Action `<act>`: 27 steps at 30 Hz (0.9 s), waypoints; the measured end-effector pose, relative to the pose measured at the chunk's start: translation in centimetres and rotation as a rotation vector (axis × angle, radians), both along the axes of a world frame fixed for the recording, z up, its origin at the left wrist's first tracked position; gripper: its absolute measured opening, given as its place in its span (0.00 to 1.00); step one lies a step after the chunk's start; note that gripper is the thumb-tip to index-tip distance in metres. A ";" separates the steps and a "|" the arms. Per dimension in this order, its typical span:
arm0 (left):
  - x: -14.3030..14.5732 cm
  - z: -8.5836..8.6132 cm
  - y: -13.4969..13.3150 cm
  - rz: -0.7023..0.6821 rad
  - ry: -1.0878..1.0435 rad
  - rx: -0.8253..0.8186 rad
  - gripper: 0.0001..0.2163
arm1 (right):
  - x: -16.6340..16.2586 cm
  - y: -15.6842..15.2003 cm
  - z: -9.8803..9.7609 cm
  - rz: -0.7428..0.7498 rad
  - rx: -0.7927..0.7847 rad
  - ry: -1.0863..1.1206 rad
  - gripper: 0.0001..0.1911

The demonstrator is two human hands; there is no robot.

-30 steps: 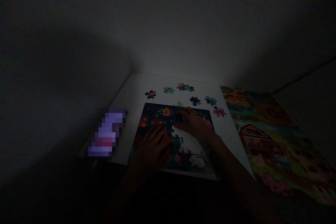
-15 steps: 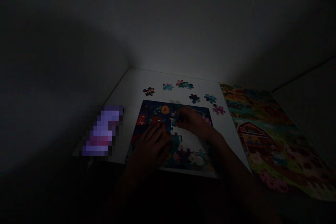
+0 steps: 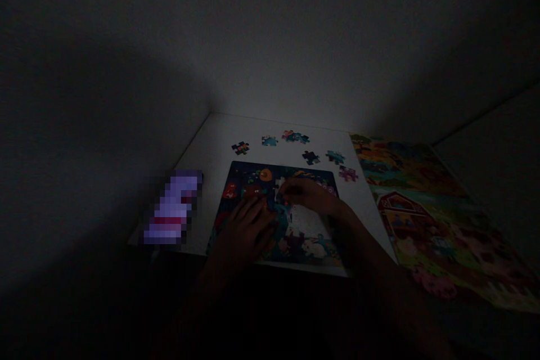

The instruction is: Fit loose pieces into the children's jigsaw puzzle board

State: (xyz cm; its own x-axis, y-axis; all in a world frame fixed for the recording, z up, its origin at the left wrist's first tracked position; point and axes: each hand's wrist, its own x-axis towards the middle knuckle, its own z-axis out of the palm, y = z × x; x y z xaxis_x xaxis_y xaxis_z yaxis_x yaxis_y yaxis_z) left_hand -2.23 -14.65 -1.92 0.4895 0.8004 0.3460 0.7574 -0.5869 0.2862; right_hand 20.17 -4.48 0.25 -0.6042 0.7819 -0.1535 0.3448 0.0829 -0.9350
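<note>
A dark-blue jigsaw puzzle (image 3: 248,170) with cartoon monsters lies on the white table, partly filled in. A pale gap shows in its right middle. My left hand (image 3: 248,225) rests flat on the left part of the puzzle, fingers stretched out. Over the gap's upper left edge, my right hand (image 3: 306,194) pinches a small puzzle piece that its fingers mostly hide. Behind the puzzle lie loose pieces: an orange and dark one (image 3: 241,148), a teal one (image 3: 270,140), a dark-blue one (image 3: 310,157), another teal one (image 3: 336,157) and a purple one (image 3: 348,174).
The scene is very dim. A lit phone-like device (image 3: 175,208), blurred into blocks, stands at the table's left edge. To the right lie colourful picture sheets, one with a red barn (image 3: 403,205). A pale wall (image 3: 278,67) rises behind the white table (image 3: 219,129).
My right hand has shifted slightly at the gap's upper left edge, and teal artwork now shows below its fingers. My left hand stays flat on the puzzle. The view has moved a little.
</note>
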 end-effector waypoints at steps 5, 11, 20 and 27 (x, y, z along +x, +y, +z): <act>-0.1 -0.1 0.0 -0.012 -0.002 0.012 0.14 | -0.2 -0.2 -0.3 0.018 0.128 -0.077 0.06; -0.1 0.2 0.0 -0.017 0.000 -0.012 0.13 | -0.2 -0.2 -0.7 0.026 0.214 -0.084 0.07; -0.1 0.1 0.1 -0.013 0.014 -0.013 0.13 | -0.1 -0.1 -0.5 0.031 0.115 -0.032 0.08; -0.5 -0.5 0.1 -0.054 0.037 0.018 0.13 | -0.1 0.1 -0.4 0.045 0.027 0.081 0.07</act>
State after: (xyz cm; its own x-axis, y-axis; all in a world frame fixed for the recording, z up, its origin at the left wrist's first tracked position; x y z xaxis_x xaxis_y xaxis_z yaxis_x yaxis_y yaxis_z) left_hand -2.74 -14.52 -2.44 0.5444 0.7665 0.3408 0.7344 -0.6318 0.2480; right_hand 20.11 -4.38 -0.18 -0.6485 0.7568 -0.0819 0.2635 0.1222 -0.9569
